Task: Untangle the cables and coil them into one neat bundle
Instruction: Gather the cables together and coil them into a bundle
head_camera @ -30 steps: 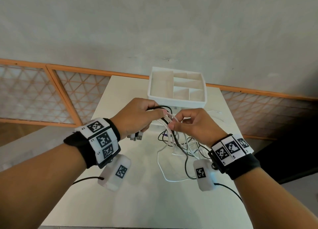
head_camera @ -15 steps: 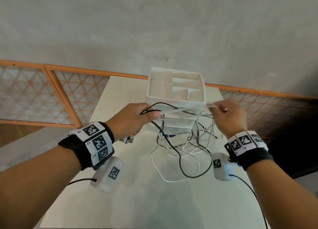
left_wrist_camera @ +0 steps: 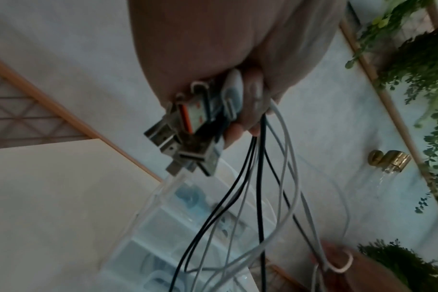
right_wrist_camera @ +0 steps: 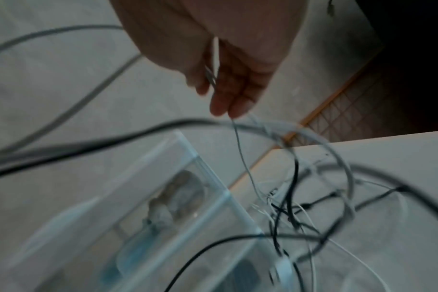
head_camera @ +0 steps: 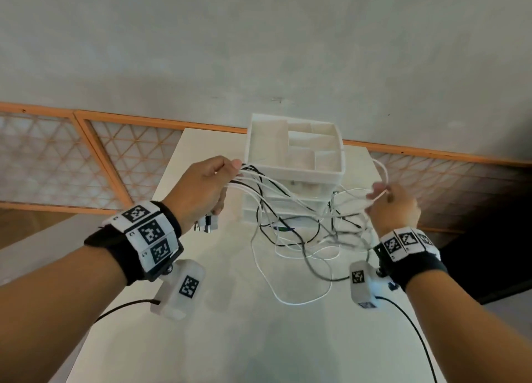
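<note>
A tangle of white and black cables (head_camera: 302,233) hangs above the pale table (head_camera: 230,325) between my two hands. My left hand (head_camera: 210,187) grips several cable ends in its fist, and the USB plugs (left_wrist_camera: 188,126) stick out below the fingers (left_wrist_camera: 253,92). My right hand (head_camera: 385,195) pinches a white cable (head_camera: 381,169) and holds it out to the right at about the same height. In the right wrist view that thin white cable (right_wrist_camera: 240,146) runs down from my fingers (right_wrist_camera: 228,98) into the knot (right_wrist_camera: 288,207). Loops of cable sag onto the table.
A white plastic drawer organiser (head_camera: 293,164) with an open compartment tray on top stands at the far end of the table, right behind the cables. An orange-framed lattice rail (head_camera: 86,158) runs along the wall. Potted greenery (left_wrist_camera: 413,59) shows in the left wrist view.
My hands were close together at the centre a second ago. The right hand has pulled a white cable far out to the right, and the left hand has risen a little, spreading the tangle.
</note>
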The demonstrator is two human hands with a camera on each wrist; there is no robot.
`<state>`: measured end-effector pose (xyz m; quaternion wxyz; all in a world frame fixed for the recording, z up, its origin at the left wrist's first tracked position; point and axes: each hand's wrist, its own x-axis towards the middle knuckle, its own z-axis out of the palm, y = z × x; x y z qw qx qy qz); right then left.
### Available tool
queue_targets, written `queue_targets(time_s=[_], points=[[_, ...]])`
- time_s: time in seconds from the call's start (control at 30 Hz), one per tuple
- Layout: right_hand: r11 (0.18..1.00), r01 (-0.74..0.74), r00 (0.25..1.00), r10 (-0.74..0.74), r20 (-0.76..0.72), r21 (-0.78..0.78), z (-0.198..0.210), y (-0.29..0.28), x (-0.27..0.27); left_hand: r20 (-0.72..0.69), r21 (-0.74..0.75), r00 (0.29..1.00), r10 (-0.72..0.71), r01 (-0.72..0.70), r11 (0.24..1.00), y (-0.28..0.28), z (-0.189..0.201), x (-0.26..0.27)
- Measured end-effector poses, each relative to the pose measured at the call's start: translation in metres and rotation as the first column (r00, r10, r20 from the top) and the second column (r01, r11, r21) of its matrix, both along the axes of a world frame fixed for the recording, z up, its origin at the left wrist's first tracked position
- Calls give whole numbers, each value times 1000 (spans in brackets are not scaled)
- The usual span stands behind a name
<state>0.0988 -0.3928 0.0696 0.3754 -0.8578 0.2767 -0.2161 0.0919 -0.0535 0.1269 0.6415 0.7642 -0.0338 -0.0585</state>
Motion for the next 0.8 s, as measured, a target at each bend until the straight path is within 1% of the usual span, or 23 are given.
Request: queue_targets(time_s=[0.07,0.1,0.13,0.17,0.2,0.23,0.27,0.3,0.33,0.37,0.4,0.43,0.47,0.5,0.53,0.57,0.6,0.63,0.67,0.7,0.73,0.8], points=[[994,42,980,-21,200,-100,14,9,-2,10,18,1000,28,-29,999,2,-5,1],[993,36,968,-6,249,-115,13,14,-4,15,17,999,41,-42,999,3,-6,2],[993,-5,971,33,235,-121,7,15,-4,17,11,999,49,-49,999,4,-7,3],[989,-70,988,87,130,-134,-3,14,-4,15,1,999,52,-52,999,5,-7,4],[977,-159,984,146,-101,-143,-12,14,-7,12,-7,998,54,-54,999,5,-7,5],[954,-263,903,192,-385,-142,-23,14,-9,7,-9,999,51,-51,999,6,-7,5],[934,-335,781,201,-592,-126,-28,16,-14,5,-6,999,48,-48,999,6,-7,6],[923,-365,716,196,-670,-119,-27,21,-16,5,7,999,48,-48,999,6,-8,6],[923,-368,733,216,-645,-110,-19,30,-18,6,24,999,50,-50,998,5,-9,6],[916,-391,796,287,-533,-90,-10,37,-17,1,44,999,51,-51,998,3,-9,5],[894,-446,833,392,-389,-53,0,47,-17,-8,58,999,49,-48,997,0,-10,5],[843,-539,817,521,-247,-5,11,60,-19,-21,66,999,40,-38,997,-3,-10,4],[759,-650,750,646,-144,20,24,77,-22,-30,70,999,25,-23,997,-8,-9,4],[663,-749,661,745,-89,-5,35,96,-25,-33,76,999,7,-4,997,-13,-6,2],[579,-811,585,806,-88,-85,42,118,-28,-27,81,1000,-15,18,997,-19,-3,1],[524,-833,545,832,-101,-180,42,138,-29,-16,80,999,-42,43,996,-24,0,-2],[510,-824,544,834,-94,-246,39,154,-28,-2,72,998,-69,69,995,-29,3,-4],[538,-799,569,821,-48,-270,32,162,-24,6,63,996,-89,89,994,-32,6,-6],[590,-762,607,794,23,-268,27,165,-19,13,60,995,-103,103,993,-32,8,-7],[647,-721,655,753,65,-248,21,160,-13,21,69,994,-111,110,992,-29,8,-8],[698,-682,708,705,42,-216,17,151,-6,36,102,992,-118,114,988,-24,6,-8],[788,-603,797,595,-99,-120,11,127,2,55,209,988,-143,129,969,-9,-2,-7]])
